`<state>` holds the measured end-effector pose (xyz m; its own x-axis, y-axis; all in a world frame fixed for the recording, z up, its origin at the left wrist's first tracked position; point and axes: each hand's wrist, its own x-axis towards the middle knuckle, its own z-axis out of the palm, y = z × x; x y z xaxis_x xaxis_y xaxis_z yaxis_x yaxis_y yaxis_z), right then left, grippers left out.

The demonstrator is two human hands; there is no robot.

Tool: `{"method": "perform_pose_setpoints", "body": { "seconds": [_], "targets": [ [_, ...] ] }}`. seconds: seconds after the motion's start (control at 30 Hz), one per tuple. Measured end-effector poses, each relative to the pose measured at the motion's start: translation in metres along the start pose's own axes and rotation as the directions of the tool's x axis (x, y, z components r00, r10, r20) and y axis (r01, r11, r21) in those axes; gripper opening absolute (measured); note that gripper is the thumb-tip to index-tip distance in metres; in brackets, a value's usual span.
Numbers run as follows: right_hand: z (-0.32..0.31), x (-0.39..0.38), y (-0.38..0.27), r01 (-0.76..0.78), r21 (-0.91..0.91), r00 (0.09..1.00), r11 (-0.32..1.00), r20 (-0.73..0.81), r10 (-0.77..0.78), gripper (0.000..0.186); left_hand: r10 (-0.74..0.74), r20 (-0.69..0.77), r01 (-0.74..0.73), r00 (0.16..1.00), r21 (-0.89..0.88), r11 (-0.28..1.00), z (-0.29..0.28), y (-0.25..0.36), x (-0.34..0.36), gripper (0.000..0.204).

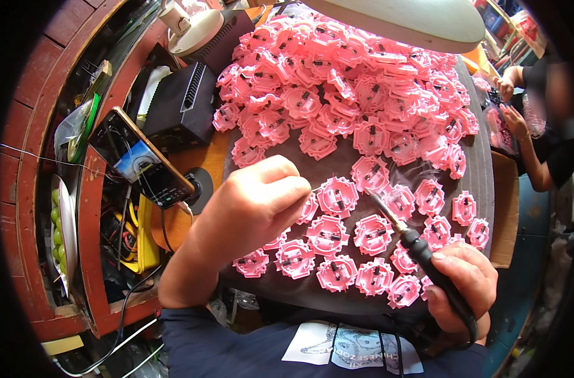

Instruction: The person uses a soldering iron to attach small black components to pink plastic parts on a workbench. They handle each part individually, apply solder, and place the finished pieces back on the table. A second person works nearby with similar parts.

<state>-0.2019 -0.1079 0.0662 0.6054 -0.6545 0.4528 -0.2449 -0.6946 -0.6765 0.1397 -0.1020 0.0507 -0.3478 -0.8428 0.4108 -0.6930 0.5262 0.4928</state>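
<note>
My right hand (466, 286) grips a soldering iron (422, 249) by its black handle, with the cord trailing off below. The iron's metal tip points up and left, at the lower edge of a pink plastic part (370, 174); whether it touches is hard to tell. My left hand (261, 195) is closed in a pinch, and a short end of thin silvery wire (314, 189) shows at its fingertips. That wire end is beside another pink part (337, 196). Several similar pink parts with small black components, such as this one (328, 234), lie spread on a dark mat (287, 160). Faint smoke drifts near the iron.
A large heap of pink parts (350, 75) fills the mat's far side under a pale lamp head (413, 22). On the left stand a phone (142, 157) on a holder, a black box (183, 104) and a yellow bin (149, 236). Another person's hands (510, 104) work at far right.
</note>
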Motion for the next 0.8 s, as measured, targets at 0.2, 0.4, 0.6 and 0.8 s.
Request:
{"method": "perform_pose_setpoints", "body": {
  "seconds": [0.2, 0.4, 0.6, 0.8],
  "targets": [
    [0.022, 0.017, 0.011, 0.075, 0.009, 0.997, 0.997, 0.034, -0.075, 0.042, 0.033, 0.065, -0.029, 0.997, -0.061, 0.998, 0.016, -0.008, -0.005, 0.016],
    [0.026, 0.016, 0.014, 0.055, 0.008, 0.997, 0.998, 0.052, -0.055, 0.042, 0.068, 0.080, -0.063, 0.994, -0.063, 0.996, 0.022, -0.010, -0.007, 0.015],
    [0.025, 0.016, 0.016, 0.056, 0.006, 0.996, 0.998, 0.067, -0.056, 0.043, 0.074, 0.088, -0.069, 0.993, -0.064, 0.996, 0.024, -0.011, -0.005, 0.017],
    [0.026, 0.017, 0.017, 0.067, -0.006, 0.995, 0.998, 0.073, -0.067, 0.042, 0.067, 0.100, -0.060, 0.993, -0.069, 0.996, 0.025, -0.012, -0.005, 0.018]
  ]
}}
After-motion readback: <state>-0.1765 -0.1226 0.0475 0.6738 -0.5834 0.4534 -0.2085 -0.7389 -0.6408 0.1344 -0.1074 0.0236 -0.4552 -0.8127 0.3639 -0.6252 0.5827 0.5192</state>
